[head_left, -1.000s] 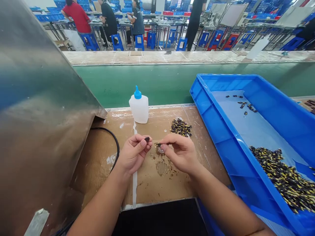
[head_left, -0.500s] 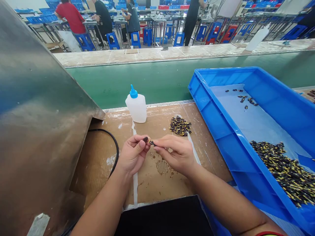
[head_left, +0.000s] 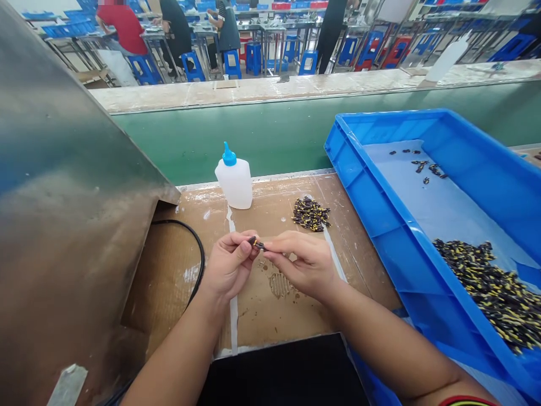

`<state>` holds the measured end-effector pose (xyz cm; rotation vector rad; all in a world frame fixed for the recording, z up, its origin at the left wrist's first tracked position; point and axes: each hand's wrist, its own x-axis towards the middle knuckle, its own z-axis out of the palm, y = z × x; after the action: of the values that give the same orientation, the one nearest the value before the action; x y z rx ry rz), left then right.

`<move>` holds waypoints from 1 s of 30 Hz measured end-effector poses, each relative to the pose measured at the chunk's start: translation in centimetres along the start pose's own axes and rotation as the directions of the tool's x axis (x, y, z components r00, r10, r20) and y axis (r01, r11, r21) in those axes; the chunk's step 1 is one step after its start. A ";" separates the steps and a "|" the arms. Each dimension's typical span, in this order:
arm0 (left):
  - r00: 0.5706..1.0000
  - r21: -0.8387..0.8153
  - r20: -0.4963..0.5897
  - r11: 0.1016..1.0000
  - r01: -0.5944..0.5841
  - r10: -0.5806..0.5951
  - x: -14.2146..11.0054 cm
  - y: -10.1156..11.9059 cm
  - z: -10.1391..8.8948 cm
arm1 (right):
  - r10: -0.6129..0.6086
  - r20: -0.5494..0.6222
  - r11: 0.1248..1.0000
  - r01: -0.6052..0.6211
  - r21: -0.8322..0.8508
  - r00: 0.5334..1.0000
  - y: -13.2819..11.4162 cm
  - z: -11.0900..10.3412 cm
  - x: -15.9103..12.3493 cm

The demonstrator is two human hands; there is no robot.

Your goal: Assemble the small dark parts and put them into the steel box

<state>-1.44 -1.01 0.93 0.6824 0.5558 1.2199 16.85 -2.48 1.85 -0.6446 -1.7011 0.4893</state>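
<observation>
Above the cardboard-covered bench (head_left: 262,321), my two hands meet fingertip to fingertip. My left hand (head_left: 230,262) pinches a small dark brown oval piece (head_left: 252,241) between thumb and fingers. In my right hand (head_left: 302,262) the thumb and fingers are closed on a small black-and-yellow part (head_left: 260,246). The yellow end of that part touches the brown piece; whether it sits inside it I cannot tell. Just beyond my right hand lies a pile of similar black-and-yellow parts (head_left: 311,214). Behind my left hand stands a white squeeze bottle (head_left: 236,183) with a blue nozzle cap.
On the right, a large blue crate (head_left: 372,208) holds many black-and-yellow parts (head_left: 494,287). A metal housing (head_left: 71,186) walls off the left, with a black cable (head_left: 198,242) beside it. Across the back runs a green belt (head_left: 279,132); people sit and stand at tables beyond.
The black-and-yellow part and the brown piece have come together; a small gap showed between them before. The view has tilted slightly, while both hands keep nearly the same place.
</observation>
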 end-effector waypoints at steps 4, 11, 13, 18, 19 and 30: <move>1.000 0.007 0.008 1.000 0.000 0.000 0.0 -0.1 -0.1 | 0.005 -0.014 1.000 -0.005 0.020 1.000 0.0 0.0 0.0; 1.000 0.015 -0.002 1.000 0.009 -0.008 -0.1 0.0 0.2 | 0.004 -0.008 1.000 -0.004 0.013 1.000 0.0 -0.1 0.1; 1.000 0.014 -0.011 1.000 0.010 -0.010 -0.1 0.0 0.3 | -0.001 -0.006 1.000 0.001 0.014 1.000 0.0 -0.1 0.1; 1.000 0.023 -0.023 1.000 0.008 -0.007 -0.1 0.0 0.3 | -0.008 0.002 1.000 0.008 0.010 1.000 0.0 -0.1 0.1; 1.000 0.026 -0.021 1.000 0.006 -0.006 -0.1 0.1 0.3 | -0.010 0.002 1.000 0.010 0.012 1.000 0.0 -0.1 0.1; 1.000 0.027 -0.026 1.000 -0.015 0.016 -0.2 -0.2 0.3 | -0.026 -0.020 1.000 0.026 0.011 0.999 0.0 0.1 0.0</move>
<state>-1.17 -1.26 0.99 0.6948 0.5906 1.2397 16.79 -2.54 1.82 -0.6169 -1.6854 0.4722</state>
